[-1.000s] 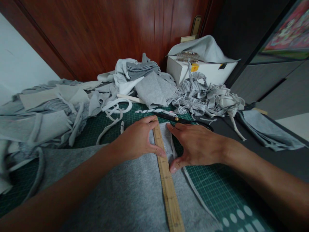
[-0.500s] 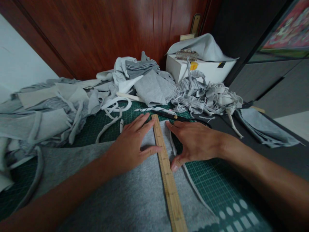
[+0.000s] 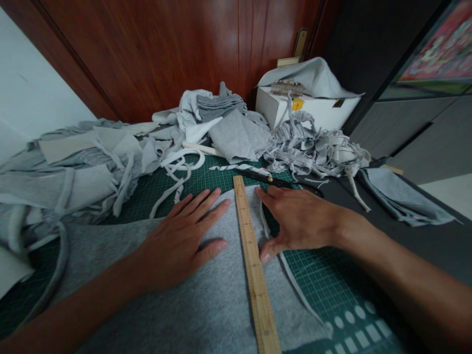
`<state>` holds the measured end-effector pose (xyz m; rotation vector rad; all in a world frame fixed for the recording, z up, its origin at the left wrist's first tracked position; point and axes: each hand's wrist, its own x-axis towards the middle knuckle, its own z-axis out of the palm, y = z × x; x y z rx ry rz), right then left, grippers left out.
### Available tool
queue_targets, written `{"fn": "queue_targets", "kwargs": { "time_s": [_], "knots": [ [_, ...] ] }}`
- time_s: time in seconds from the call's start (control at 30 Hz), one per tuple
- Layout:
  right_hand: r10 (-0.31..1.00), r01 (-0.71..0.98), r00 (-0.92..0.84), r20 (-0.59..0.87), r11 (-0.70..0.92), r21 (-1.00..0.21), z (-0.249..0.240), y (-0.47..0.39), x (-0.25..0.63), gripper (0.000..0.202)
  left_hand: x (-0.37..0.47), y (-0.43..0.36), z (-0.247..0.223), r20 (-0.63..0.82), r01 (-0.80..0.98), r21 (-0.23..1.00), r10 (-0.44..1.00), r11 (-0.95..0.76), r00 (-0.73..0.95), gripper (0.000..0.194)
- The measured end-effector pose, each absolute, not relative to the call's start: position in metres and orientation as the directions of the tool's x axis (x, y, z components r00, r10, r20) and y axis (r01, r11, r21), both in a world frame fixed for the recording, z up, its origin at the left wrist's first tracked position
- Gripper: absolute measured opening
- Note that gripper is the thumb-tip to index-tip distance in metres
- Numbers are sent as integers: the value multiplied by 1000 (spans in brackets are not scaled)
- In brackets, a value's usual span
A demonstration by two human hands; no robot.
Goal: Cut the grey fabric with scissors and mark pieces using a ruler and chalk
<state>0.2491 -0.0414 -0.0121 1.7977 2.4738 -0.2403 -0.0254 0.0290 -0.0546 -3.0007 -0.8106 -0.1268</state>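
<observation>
A grey knit fabric piece (image 3: pixel 206 305) lies spread over a green cutting mat (image 3: pixel 324 280). On top of the fabric rests a wooden ruler (image 3: pixel 251 250), pointing away from me. My left hand (image 3: pixel 180 236) lies flat on the cloth left of the ruler, fingers spread and apart from the wood. To the ruler's right, my right hand (image 3: pixel 298 216) touches the fabric's right edge, thumb and forefinger apart, the thumb tip close by the ruler's side. Black-handled scissors (image 3: pixel 275 181) lie just beyond the right hand.
Heaped grey fabric scraps (image 3: pixel 88 167) fill the left and back. Tangled fabric strips (image 3: pixel 313 147) lie before a white box (image 3: pixel 320 105). Folded grey cloth (image 3: pixel 405 194) sits at the right. A wooden door (image 3: pixel 177 54) stands behind the table.
My left hand has moved left and toward me, away from the ruler that its fingers were touching. My right hand has stayed nearly in place.
</observation>
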Motion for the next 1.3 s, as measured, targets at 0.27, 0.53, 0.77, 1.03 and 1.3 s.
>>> {"fn": "queue_targets", "kwargs": {
  "time_s": [0.27,0.53,0.77,1.03,1.3],
  "knots": [
    [943,954,-299,-147,291,-72,-12,-39,245,144,-37,28,-56,94,529,0,527,-848,845,77],
    [944,952,-305,-127,298,-76,-13,-37,245,142,-42,30,-60,99,527,-54,521,-848,848,79],
    [943,950,-312,-114,307,-60,-12,-37,242,142,-50,30,-59,104,540,-70,532,-839,840,81],
    [948,958,-288,-134,285,-41,-14,-37,241,142,-56,32,-60,99,549,-45,543,-835,834,81],
    [942,953,-304,-144,302,-34,-13,-38,241,141,-12,26,-40,28,448,211,464,-869,886,84]
  ]
}}
